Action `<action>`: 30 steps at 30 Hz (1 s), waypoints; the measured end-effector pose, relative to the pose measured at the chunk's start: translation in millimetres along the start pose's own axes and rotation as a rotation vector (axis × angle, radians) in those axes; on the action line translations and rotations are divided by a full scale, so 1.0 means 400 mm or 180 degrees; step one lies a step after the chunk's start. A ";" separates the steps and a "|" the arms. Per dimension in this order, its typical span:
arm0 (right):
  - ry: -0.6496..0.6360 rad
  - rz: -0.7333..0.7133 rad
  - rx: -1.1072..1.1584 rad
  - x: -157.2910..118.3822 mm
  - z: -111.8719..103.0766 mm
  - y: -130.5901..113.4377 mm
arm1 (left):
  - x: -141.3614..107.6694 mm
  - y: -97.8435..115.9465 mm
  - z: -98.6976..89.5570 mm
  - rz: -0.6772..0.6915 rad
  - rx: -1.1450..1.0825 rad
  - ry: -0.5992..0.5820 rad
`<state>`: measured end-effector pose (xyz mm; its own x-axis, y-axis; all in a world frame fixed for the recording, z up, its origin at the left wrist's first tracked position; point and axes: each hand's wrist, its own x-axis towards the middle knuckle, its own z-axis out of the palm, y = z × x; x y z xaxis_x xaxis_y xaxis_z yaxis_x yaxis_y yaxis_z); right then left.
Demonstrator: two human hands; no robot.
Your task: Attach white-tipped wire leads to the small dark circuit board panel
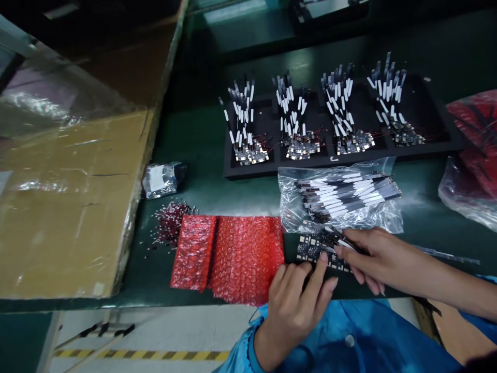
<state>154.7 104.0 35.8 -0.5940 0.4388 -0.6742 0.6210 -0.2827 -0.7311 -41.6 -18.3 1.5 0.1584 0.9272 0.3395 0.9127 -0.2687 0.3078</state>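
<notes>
A panel of small dark circuit boards (308,248) lies on the bench close to its front edge. My left hand (297,298) presses its outstretched index fingertip on the panel, with the thumb apart and the other fingers bent. Over the panel's right part, my right hand (375,259) is closed on black-and-white flat cables (332,235); its fingers hide part of them and of the boards. Just behind, a clear plastic bag (289,199) has a bundle of similar flat cables (349,197) lying on it.
A black tray (252,173) at the back holds several clusters of boards with upright cables. Red bubble wrap (244,254), a pile of small red-and-black wires (171,223) and a silvery packet (161,178) lie left. A large carton (73,207) stands far left; red plastic bags (477,140) lie right.
</notes>
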 end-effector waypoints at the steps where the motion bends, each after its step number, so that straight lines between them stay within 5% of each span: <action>1: -0.0003 -0.0003 -0.0004 0.001 0.000 0.001 | 0.000 0.000 0.001 -0.0002 -0.0002 0.0008; 30: 0.0008 0.0055 -0.0019 0.012 0.003 -0.001 | 0.005 0.007 0.013 -0.0186 0.0153 -0.0184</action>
<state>151.1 105.0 32.7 -0.5820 0.4361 -0.6864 0.6341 -0.2852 -0.7188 -36.9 -15.7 -1.5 0.1247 0.9547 0.2700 0.9379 -0.2022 0.2820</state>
